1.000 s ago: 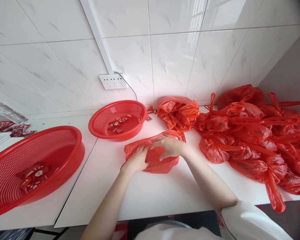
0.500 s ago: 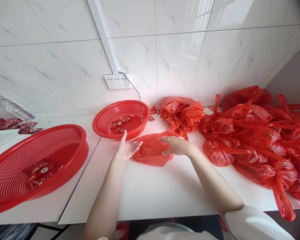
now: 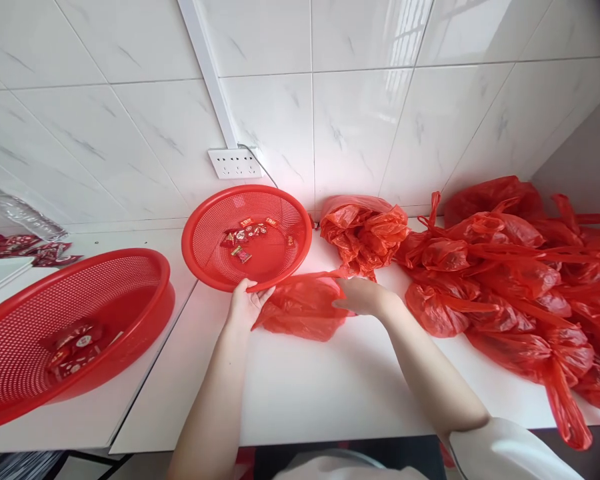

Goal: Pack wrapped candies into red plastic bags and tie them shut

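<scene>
My left hand (image 3: 246,308) is closed on the near rim of a round red plastic basket (image 3: 200,272), its thumb over the rim. The basket tilts toward me, and several small wrapped packets (image 3: 245,231) lie inside. Beside the fingers, a thin red plastic bag (image 3: 303,313) lies spread on the table with its mouth toward the basket. My right hand (image 3: 364,295) holds the bag's right side; its fingertips are partly hidden by the plastic.
A larger red basket (image 3: 150,263) with a few packets stands at left. A bundle of red bags (image 3: 363,230) sits by the wall, and many tied red bags (image 3: 510,287) crowd the right. Dark red packets (image 3: 53,255) lie far left. A socket strip (image 3: 235,163) is on the wall.
My left hand has gone from open to closed on the basket's rim. The basket has tipped toward me, showing more of its inside. My right hand has stayed at the bag.
</scene>
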`<state>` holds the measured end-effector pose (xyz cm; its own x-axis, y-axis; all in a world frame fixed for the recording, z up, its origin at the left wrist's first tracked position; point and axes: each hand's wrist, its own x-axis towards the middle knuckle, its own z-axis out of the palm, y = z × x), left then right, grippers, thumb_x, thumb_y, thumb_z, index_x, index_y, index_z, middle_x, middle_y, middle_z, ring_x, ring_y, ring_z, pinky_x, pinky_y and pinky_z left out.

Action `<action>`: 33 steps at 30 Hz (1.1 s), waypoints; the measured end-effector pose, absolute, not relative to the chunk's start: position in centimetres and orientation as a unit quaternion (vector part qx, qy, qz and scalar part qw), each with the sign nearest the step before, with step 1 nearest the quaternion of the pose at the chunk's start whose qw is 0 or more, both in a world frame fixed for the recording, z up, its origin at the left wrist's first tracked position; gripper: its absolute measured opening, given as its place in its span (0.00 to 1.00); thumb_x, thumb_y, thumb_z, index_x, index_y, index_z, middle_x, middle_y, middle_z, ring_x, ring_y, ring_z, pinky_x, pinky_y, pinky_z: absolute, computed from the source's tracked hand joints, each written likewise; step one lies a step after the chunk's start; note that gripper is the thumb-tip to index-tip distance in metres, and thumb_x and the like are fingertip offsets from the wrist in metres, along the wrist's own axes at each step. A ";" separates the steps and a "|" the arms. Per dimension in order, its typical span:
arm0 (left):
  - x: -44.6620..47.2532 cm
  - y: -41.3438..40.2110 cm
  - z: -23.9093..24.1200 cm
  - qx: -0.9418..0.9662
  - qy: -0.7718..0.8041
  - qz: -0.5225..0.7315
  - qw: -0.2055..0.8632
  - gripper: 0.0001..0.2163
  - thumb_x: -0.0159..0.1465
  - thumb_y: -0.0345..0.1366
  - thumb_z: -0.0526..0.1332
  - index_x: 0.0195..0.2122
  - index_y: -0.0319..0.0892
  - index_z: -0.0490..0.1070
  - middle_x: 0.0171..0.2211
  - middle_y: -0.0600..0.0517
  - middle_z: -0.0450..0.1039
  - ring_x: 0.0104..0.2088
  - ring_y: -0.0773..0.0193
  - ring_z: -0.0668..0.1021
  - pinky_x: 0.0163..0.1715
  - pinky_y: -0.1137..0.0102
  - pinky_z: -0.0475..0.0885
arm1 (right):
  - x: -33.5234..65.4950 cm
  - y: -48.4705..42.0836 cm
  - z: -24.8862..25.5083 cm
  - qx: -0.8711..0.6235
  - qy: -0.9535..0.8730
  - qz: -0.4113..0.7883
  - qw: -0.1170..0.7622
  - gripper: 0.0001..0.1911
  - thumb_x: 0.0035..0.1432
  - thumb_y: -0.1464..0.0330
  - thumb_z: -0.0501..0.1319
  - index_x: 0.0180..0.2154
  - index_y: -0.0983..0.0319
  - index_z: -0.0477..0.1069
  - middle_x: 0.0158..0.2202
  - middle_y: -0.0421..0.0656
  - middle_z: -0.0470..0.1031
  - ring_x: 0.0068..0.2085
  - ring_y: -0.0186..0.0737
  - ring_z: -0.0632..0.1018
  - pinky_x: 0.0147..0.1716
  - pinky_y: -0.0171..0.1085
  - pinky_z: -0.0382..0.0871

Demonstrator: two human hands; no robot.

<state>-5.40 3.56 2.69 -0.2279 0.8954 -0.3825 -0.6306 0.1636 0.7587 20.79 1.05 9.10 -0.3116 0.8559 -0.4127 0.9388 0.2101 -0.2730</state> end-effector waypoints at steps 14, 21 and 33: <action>-2.4 1.3 2.1 0.309 0.439 0.605 0.588 0.05 0.46 0.32 0.64 0.25 0.38 0.70 0.30 0.50 0.75 0.38 0.52 0.79 0.37 0.53 0.79 | 22.5 0.2 11.4 0.518 0.805 -0.204 -0.207 0.10 0.65 0.64 0.54 0.39 0.59 0.72 0.33 0.42 0.78 0.33 0.37 0.78 0.31 0.33 0.66; -1.2 0.7 1.3 0.351 0.413 0.554 0.632 0.12 0.50 0.32 0.64 0.37 0.37 0.74 0.37 0.48 0.78 0.45 0.49 0.79 0.46 0.51 0.75 | 20.6 2.4 7.8 0.487 0.833 -0.102 -0.243 0.28 0.62 0.56 0.58 0.59 0.62 0.63 0.62 0.55 0.63 0.61 0.53 0.67 0.58 0.52 0.60; -0.5 0.7 1.8 0.310 0.371 0.545 0.684 0.15 0.51 0.28 0.63 0.42 0.37 0.73 0.39 0.46 0.79 0.48 0.47 0.79 0.49 0.48 0.73 | 20.1 3.4 6.2 0.402 0.895 -0.125 -0.148 0.30 0.56 0.63 0.65 0.60 0.54 0.65 0.65 0.50 0.61 0.66 0.51 0.59 0.64 0.61 0.35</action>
<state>-0.51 0.67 1.80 0.1296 0.9769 -0.1700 -0.5158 0.2129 0.8298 20.08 3.38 6.16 -0.6326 0.7568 0.1645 0.6824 0.6451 -0.3437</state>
